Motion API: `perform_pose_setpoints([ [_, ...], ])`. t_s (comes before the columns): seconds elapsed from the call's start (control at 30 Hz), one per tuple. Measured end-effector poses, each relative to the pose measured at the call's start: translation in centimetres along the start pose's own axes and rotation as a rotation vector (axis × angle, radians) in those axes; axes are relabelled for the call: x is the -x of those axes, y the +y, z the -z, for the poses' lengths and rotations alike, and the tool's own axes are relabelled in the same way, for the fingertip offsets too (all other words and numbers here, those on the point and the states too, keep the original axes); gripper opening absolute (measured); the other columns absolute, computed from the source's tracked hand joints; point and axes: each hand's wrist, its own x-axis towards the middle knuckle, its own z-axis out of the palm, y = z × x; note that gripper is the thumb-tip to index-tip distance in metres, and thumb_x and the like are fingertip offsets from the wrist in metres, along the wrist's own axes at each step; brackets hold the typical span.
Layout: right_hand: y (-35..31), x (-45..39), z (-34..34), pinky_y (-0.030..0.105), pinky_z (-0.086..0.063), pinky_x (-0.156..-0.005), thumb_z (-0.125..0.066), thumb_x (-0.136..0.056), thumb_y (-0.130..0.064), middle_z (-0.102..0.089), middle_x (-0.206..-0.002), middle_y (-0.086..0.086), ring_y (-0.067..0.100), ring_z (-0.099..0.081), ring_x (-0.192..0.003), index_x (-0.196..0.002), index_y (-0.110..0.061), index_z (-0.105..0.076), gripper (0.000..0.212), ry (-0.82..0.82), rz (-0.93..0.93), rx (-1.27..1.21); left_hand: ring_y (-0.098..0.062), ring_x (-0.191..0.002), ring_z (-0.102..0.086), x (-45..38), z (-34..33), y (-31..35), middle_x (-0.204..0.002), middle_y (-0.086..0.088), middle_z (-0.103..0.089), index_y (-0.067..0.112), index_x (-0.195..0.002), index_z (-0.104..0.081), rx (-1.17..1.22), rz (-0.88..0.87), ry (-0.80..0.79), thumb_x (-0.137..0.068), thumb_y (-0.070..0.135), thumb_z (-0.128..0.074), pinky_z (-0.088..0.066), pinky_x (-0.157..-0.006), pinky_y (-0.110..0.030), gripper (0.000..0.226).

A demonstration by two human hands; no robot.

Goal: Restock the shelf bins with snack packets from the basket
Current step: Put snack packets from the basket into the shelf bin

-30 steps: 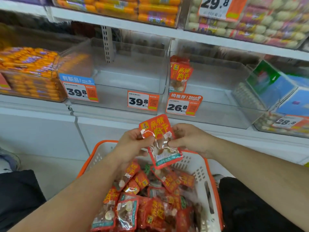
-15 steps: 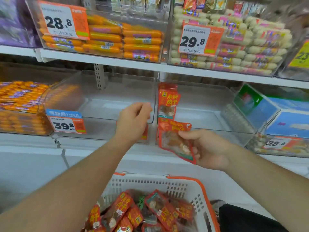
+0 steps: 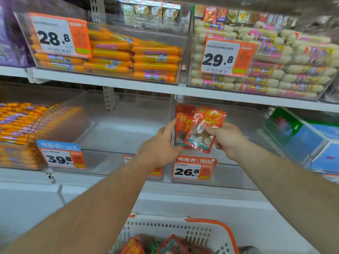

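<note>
Behind the held packet (image 3: 203, 129), another packet (image 3: 180, 125) shows partly.

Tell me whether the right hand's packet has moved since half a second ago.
Yes. The red snack packet in the right hand has gone up past the 26.8 price tag, into that bin beside the standing packet.

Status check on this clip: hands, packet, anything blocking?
Right hand pinches red packet at the 26.8 bin. Left hand steadies the standing packet already there. Nothing in the way.
</note>
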Motion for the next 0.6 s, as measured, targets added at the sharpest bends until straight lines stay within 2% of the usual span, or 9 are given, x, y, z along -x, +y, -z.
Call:
perform_pose_setpoints([
  [0.1, 0.2, -1.2, -1.9, 0.015, -0.037, -0.044, -0.069, -0.091, -0.015, -0.061, -0.077, -0.004, 0.006, -0.050, -0.059, -0.090, -0.016, -0.060, 0.009, -0.079, 0.057, 0.181, -0.026, -0.124, -0.053, 0.1, -0.1, -0.1, -0.158, 0.010, -0.024, 0.052, -0.147, 0.003, -0.034, 0.010, -0.001, -0.089, 0.050, -0.055, -0.045, -0.101, -0.045, 0.082],
  [0.2, 0.8, -2.9, -3.7, 0.020, -0.036, -0.051, -0.070, -0.090, -0.014, -0.065, -0.090, 0.000, 0.007, -0.055, -0.066, -0.101, -0.017, -0.062, 0.014, -0.124, 0.056, 0.215, -0.026, -0.113, -0.060, 0.0, -0.3, -0.1, -0.157, 0.009, -0.027, 0.053, -0.145, 0.003, -0.044, 0.002, 0.027, -0.090, 0.052, -0.053, -0.049, -0.095, -0.046, 0.079],
  [0.3, 1.6, -4.2, -4.8, 0.024, -0.037, -0.055, -0.071, -0.089, -0.014, -0.065, -0.090, 0.001, 0.009, -0.054, -0.068, -0.101, -0.017, -0.063, 0.015, -0.155, 0.029, 0.290, -0.027, -0.103, -0.063, 0.0, -0.4, -0.3, -0.154, 0.009, -0.031, 0.056, -0.142, 0.002, -0.046, -0.004, 0.034, -0.088, 0.053, -0.053, -0.051, -0.091, -0.047, 0.077],
  [0.47, 2.5, -5.5, -5.5, 0.031, -0.046, -0.067, -0.070, -0.089, -0.020, -0.066, -0.087, 0.002, 0.018, -0.060, -0.078, -0.098, -0.016, -0.065, 0.012, -0.090, 0.047, 0.404, -0.028, -0.114, -0.058, -0.2, -0.5, -0.5, -0.156, 0.009, -0.029, 0.052, -0.146, 0.002, -0.089, -0.010, 0.054, -0.090, 0.055, -0.050, -0.048, -0.093, -0.044, 0.076],
  [0.53, 2.6, -5.8, -5.6, 0.031, -0.048, -0.068, -0.071, -0.088, -0.022, -0.067, -0.092, 0.004, 0.018, -0.061, -0.079, -0.103, -0.015, -0.064, 0.018, -0.072, 0.045, 0.408, -0.027, -0.116, -0.058, -0.2, -0.5, -0.6, -0.157, 0.009, -0.028, 0.052, -0.146, 0.003, -0.088, -0.014, 0.059, -0.090, 0.055, -0.050, -0.048, -0.094, -0.043, 0.077],
  [0.6, 2.6, -5.9, -5.7, 0.034, -0.052, -0.071, -0.074, -0.085, -0.023, -0.065, -0.096, 0.005, 0.019, -0.062, -0.083, -0.105, -0.013, -0.056, 0.029, -0.041, 0.045, 0.389, -0.027, -0.115, -0.058, -0.2, -0.6, -0.6, -0.156, 0.009, -0.030, 0.053, -0.145, 0.003, -0.084, -0.023, 0.063, -0.090, 0.056, -0.050, -0.049, -0.093, -0.044, 0.077],
])
